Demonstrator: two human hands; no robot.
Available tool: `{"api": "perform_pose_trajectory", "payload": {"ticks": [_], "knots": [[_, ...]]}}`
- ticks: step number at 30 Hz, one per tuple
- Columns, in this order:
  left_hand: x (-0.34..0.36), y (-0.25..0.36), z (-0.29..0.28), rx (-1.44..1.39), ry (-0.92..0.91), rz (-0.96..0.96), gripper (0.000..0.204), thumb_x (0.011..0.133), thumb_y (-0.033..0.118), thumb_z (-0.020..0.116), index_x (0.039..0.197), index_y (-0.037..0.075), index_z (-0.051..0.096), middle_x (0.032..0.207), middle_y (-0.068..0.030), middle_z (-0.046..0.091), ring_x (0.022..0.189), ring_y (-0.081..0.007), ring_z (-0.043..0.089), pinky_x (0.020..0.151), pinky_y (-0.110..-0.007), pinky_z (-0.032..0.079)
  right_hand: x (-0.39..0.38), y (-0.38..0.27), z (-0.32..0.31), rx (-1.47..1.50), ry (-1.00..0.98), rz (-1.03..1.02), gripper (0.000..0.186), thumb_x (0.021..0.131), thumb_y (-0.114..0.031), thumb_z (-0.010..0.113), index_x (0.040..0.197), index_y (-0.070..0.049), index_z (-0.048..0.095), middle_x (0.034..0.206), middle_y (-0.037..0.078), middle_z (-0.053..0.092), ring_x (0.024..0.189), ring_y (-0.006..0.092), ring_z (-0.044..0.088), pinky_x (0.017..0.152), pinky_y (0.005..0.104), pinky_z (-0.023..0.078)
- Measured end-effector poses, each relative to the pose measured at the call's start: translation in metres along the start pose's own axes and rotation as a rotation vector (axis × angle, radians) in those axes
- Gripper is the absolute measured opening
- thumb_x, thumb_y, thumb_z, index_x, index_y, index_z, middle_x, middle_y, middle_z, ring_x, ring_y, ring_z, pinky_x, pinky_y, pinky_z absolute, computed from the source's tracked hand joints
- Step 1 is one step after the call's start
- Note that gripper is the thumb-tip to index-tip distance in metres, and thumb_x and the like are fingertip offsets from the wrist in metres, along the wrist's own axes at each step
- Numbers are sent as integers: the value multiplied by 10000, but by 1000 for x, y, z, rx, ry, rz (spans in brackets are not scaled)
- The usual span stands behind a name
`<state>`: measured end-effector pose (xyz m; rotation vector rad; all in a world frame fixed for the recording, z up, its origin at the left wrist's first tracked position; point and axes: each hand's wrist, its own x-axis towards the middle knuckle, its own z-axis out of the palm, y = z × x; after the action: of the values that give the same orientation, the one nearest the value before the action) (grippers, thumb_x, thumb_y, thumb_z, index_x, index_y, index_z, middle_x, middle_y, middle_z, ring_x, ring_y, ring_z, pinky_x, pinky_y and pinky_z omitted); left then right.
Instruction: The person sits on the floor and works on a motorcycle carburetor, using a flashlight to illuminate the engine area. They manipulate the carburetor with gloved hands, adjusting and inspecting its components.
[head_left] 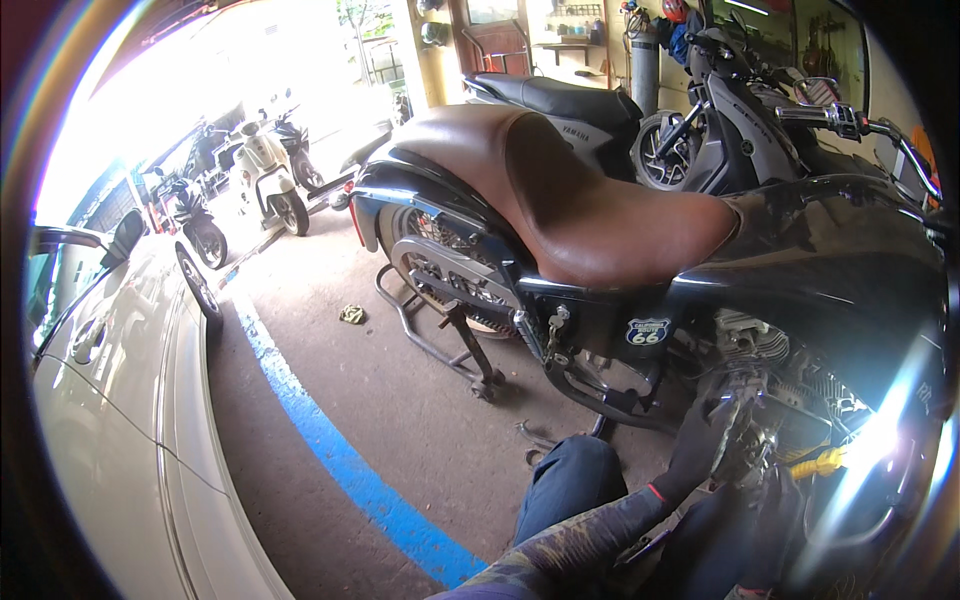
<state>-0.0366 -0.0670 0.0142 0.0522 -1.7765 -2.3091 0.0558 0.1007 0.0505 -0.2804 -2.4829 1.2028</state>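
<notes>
A: Status?
B: Left hand [697, 447], right hand [773, 508]: whether the fingers grip cannot be told; both are at the engine [752, 337], near right on the motorcycle [640, 225].
A: Hazard?
B: Glare from the adjacent lamp [832, 461] could mask metal edges; a slipping hand could strike them.

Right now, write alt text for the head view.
A person's hands are at the engine of a black motorcycle with a brown seat, near a glaring yellow-handled lamp. A white car stands at left, beyond a blue floor line.
</notes>
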Motion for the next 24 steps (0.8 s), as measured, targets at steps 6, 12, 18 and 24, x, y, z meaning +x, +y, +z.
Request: {"api": "perform_pose_trajectory", "payload": {"ticks": [6,12,18,24], "knots": [[11,-17,1,10,44,79,444,1071,306,620,1319,-60,579,1209,-215,682,1109,-270,652,988,-378,502,-8,-20,-13,-313,49,-541,209,1036,-284,668,1048,-77,641,915,105,631,769,262,637,682,420,504],[0,-11,-4,-93,-4,17,383,1063,282,635,1258,-44,591,1128,-115,656,1029,-184,594,939,-340,485,2,-1,1,-509,319,-919,129,986,-136,699,1057,-51,634,899,139,646,735,335,647,660,428,517],[2,9,-6,-4,-21,140,393,1066,302,622,1246,-47,606,1145,-125,651,1054,-175,596,940,-329,485,-5,-15,-8,101,-165,-209,201,1027,-214,674,1043,-18,630,810,83,648,691,203,637,647,345,493],[0,14,-6,-118,-24,50,401,1093,324,590,1220,-55,633,1115,-118,659,1052,-169,606,952,-324,491,-4,-33,-10,235,-212,67,290,1014,-278,697,1039,2,624,809,84,652,673,206,648,653,351,499]]}}
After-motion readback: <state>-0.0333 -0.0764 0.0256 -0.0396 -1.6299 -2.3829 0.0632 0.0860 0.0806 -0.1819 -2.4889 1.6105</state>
